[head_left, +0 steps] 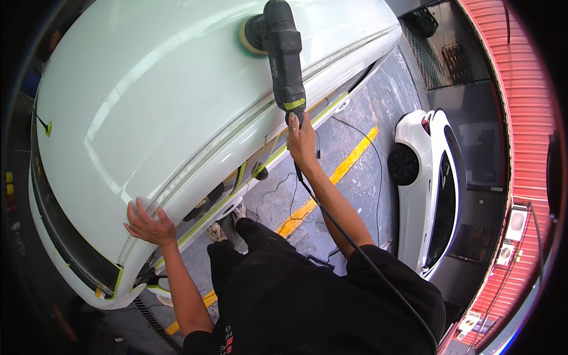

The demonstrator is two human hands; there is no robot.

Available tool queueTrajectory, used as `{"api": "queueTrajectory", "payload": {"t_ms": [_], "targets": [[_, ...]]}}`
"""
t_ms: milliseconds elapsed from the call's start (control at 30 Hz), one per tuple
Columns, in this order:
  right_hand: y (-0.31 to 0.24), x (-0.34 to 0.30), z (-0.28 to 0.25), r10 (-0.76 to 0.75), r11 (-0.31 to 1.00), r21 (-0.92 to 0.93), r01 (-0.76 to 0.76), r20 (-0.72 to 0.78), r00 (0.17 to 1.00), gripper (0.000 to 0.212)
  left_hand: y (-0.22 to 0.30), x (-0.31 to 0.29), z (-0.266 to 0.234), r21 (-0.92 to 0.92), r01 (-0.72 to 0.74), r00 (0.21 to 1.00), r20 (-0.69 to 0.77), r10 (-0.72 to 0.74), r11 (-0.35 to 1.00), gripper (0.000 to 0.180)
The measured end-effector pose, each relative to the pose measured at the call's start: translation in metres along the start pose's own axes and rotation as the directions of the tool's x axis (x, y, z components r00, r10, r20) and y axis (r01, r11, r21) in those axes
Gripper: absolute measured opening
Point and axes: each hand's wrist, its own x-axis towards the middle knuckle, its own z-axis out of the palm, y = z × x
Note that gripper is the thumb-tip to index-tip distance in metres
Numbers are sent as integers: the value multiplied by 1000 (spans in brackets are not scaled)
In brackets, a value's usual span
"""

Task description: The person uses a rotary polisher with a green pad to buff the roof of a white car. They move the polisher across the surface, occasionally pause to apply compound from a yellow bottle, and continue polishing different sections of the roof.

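Observation:
A white car roof (177, 89) fills the upper left, seen from above. My right hand (300, 142) grips the rear handle of a black electric polisher (284, 53). Its round yellow-green pad (248, 35) presses on the roof paint far from me. A black power cord (355, 242) runs from the handle back along my right arm and over my shoulder. My left hand (148, 223) lies flat, fingers spread, on the near edge of the roof above the door frame.
Yellow-green masking tape (284, 148) lines the car's window trim and edges. Below is wet grey floor with a yellow painted line (349, 160) and a loose cable. A second white car (435, 189) stands to the right. A red shutter wall (520, 118) curves along the far right.

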Motion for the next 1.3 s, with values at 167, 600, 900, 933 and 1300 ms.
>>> {"api": "queueTrajectory", "payload": {"t_ms": [167,600,900,933,1300], "targets": [[-17,-54,26,4,996,-85,0,38,999,54,-2,-1,0,-6,3,1000,14,-3,1000,65],[-31,-99,48,53,968,-246,-41,42,998,59,-1,2,-3,7,-94,995,-16,94,996,58],[-28,-20,20,110,988,-97,-121,-112,988,67,2,5,-8,-10,-112,994,-4,112,994,59],[-28,-14,19,91,989,-100,-105,-138,986,68,2,6,-8,-13,-114,994,-6,114,993,60],[-2,56,-6,138,988,-34,-151,-251,958,77,4,7,-9,8,-91,996,-2,91,996,64]]}}
